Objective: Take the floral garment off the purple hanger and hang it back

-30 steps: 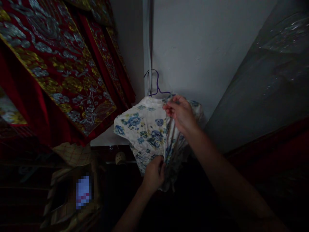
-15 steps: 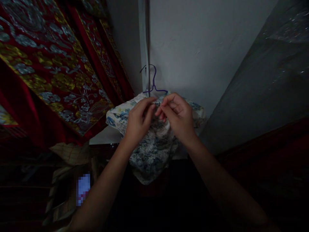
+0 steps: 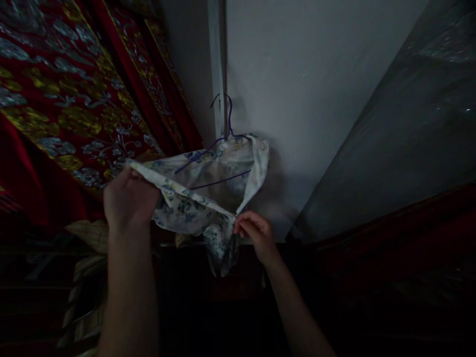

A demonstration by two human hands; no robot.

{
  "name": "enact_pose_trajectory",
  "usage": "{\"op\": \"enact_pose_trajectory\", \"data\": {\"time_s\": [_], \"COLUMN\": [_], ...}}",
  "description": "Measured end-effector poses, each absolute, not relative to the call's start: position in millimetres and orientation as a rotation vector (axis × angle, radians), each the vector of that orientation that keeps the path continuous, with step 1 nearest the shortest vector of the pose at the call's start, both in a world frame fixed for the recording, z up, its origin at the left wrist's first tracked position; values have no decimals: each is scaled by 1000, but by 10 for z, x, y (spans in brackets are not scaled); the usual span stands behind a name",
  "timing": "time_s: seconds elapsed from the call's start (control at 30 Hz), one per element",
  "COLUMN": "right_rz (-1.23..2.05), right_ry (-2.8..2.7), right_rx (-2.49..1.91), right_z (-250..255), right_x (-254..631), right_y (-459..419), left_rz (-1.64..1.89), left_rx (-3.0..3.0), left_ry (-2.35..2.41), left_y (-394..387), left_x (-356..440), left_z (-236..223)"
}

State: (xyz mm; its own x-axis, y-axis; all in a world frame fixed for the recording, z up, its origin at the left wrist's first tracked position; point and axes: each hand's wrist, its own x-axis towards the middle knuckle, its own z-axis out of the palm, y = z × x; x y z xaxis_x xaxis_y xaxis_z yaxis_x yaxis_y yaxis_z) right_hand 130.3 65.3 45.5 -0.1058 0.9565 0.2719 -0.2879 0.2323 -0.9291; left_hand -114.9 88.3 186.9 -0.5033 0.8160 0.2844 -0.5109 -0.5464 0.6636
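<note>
A white floral shirt [image 3: 186,214] hangs by a thin purple hanger [image 3: 231,119] against the wall. Its front is pulled apart, so the hanger's bar and one sloping arm show inside. At the left, my left hand [image 3: 131,198] is closed on the collar or front edge of the shirt and draws it outward; its fingertips are blurred. Lower and to the right, my right hand [image 3: 256,232] pinches the shirt's front edge where the two sides meet. Below that point the cloth hangs bunched.
Red cloth with gold and silver embroidery [image 3: 82,119] hangs at the left. A pale vertical strip [image 3: 216,54] runs down the white wall [image 3: 316,64] behind the hook. Clear plastic sheeting [image 3: 401,129] covers the right side. A wooden chair-like frame [image 3: 74,292] stands low at the left.
My hands were close together at the shirt's neck. My left hand has swung left with the cloth and my right hand has dropped, opening the shirt's front.
</note>
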Motion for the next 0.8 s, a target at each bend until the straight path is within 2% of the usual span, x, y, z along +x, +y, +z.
{"op": "enact_pose_trajectory", "data": {"time_s": [0.17,0.27,0.37,0.47,0.63,0.8], "right_rz": [1311,1343,1320,1276,1202,1301], "right_ry": [-1047,-1011,-1033,-1040,-1149,-1254], "right_rx": [-753,-799,-872,-953,-1039,-812], "right_z": [322,255,211,152,73,148], "right_x": [1105,1034,1099,1230,1329,1226], "right_y": [217,146,171,216,205,38], "left_rz": [1996,1896,1967,1984,1829,1700], "left_rx": [50,133,334,480,701,1145], "left_ry": [738,737,857,829,638,910], "left_y": [717,576,451,332,75,-155], "left_x": [-1189,-879,-577,-404,-225,39], "left_z": [949,403,139,199,567,691]}}
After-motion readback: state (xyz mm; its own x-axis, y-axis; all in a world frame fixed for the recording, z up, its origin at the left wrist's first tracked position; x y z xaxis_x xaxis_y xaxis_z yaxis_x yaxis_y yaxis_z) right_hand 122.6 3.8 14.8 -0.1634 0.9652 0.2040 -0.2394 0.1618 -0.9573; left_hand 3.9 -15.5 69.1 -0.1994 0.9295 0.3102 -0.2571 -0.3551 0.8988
